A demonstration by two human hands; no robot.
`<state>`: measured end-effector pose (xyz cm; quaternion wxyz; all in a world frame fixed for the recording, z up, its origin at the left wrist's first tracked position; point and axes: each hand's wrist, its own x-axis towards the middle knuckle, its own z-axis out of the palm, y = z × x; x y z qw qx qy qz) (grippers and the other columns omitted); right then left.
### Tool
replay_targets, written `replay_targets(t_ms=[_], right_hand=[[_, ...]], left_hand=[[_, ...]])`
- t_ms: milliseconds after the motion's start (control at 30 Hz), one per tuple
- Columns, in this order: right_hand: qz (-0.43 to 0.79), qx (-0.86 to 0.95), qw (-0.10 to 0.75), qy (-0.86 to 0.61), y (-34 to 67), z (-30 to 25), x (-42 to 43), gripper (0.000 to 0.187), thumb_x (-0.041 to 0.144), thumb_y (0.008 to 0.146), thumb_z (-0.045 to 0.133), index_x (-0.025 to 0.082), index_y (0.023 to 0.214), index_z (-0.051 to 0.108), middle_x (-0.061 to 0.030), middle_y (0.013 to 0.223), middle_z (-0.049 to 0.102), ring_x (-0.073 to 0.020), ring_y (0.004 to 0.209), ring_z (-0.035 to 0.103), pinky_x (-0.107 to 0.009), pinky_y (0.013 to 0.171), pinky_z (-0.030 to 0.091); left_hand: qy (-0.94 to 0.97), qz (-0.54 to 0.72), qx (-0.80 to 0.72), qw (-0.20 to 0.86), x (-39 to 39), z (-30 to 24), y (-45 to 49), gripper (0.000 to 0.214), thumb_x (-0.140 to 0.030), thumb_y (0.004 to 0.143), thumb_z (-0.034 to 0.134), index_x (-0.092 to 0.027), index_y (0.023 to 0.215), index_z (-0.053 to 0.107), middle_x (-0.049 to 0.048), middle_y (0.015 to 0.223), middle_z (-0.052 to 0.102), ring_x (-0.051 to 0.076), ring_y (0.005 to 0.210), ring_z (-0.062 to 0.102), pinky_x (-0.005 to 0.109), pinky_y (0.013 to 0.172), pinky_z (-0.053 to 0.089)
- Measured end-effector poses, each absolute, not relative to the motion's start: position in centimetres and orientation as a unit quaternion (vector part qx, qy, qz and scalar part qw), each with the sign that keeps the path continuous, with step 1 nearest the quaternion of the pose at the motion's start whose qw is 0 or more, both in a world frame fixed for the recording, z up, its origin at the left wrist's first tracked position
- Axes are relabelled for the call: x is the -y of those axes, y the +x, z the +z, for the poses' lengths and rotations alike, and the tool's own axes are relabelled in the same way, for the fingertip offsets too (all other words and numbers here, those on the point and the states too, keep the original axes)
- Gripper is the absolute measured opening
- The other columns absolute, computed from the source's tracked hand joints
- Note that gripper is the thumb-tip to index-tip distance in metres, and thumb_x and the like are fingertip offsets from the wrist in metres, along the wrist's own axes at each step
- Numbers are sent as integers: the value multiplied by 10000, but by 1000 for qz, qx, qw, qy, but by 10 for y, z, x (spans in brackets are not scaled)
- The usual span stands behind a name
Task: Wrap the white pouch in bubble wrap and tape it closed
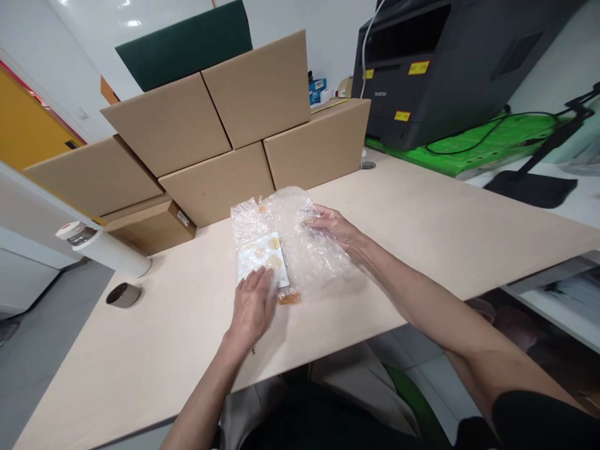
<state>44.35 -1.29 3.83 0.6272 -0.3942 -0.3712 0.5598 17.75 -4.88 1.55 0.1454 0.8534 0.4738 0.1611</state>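
Observation:
A sheet of clear bubble wrap (300, 244) lies on the light wooden table (187, 312), partly wrapped round a small white flat item (262, 257) with yellow round marks. My left hand (252, 306) rests flat on the near edge of the white item, fingers stretched out. My right hand (334, 226) grips the right part of the bubble wrap, fingers curled into the plastic. A bit of amber tape (289, 297) sticks out at the wrap's near edge.
Several cardboard boxes (225, 144) are stacked at the table's back. A roll of white material (105, 247) and a small brown tape core (122, 295) lie at the left. A black printer (445, 69) on a green mat and a black stand base (534, 187) are at the right.

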Motion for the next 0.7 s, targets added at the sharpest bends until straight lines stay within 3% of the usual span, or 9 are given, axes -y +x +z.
replay_targets(t_ms=[133, 233, 300, 400, 467, 567, 700], right_hand=[[553, 392, 615, -402, 457, 38, 11, 337, 198, 561, 798, 195, 873, 669, 10, 770, 672, -120, 639, 571, -245, 603, 465], [542, 413, 598, -421, 474, 33, 7, 359, 170, 564, 776, 206, 900, 659, 6, 769, 660, -136, 628, 562, -267, 603, 463], [535, 404, 586, -456, 485, 28, 4, 435, 128, 549, 764, 219, 959, 651, 4, 766, 645, -145, 616, 557, -280, 597, 463], [530, 357, 561, -526, 496, 23, 0, 552, 93, 539, 766, 228, 1053, 617, 0, 747, 626, -156, 592, 555, -286, 561, 449], [532, 326, 549, -556, 499, 20, -2, 548, 143, 575, 792, 227, 1080, 595, -12, 760, 634, -155, 581, 554, -278, 532, 431], [534, 307, 559, -555, 500, 16, -5, 388, 305, 685, 787, 218, 1012, 598, -24, 767, 634, -134, 556, 534, -267, 503, 415], [500, 283, 585, -573, 500, 10, -11, 244, 335, 747, 748, 210, 894, 599, -13, 704, 603, -129, 535, 536, -255, 467, 405]], left_hand=[[736, 353, -528, 235, 45, 27, 143, 428, -490, 931, 477, -182, 1143, 685, 114, 1267, 671, 267, 1224, 599, 447, 1108, 406], [592, 512, -559, 275, 44, 28, 107, 473, -499, 876, 576, -163, 1209, 607, 121, 1119, 712, 244, 973, 711, 453, 977, 513], [528, 546, -579, 295, 45, 23, 82, 572, -468, 826, 646, -178, 1302, 515, 101, 1067, 705, 206, 842, 722, 427, 894, 553], [541, 446, -666, 255, 49, 14, 55, 737, -418, 770, 688, -211, 1418, 403, 125, 1171, 642, 224, 901, 686, 450, 875, 546], [590, 366, -706, 135, 53, 12, 50, 763, -413, 774, 669, -205, 1453, 388, 171, 1305, 537, 279, 1035, 621, 517, 931, 495], [668, 329, -667, -26, 54, 17, 65, 583, -439, 833, 583, -160, 1344, 546, 179, 1251, 525, 311, 1067, 562, 541, 983, 426], [751, 257, -602, 87, 40, 30, 104, 404, -467, 912, 442, -183, 1030, 704, 104, 986, 639, 238, 845, 608, 380, 819, 476]])
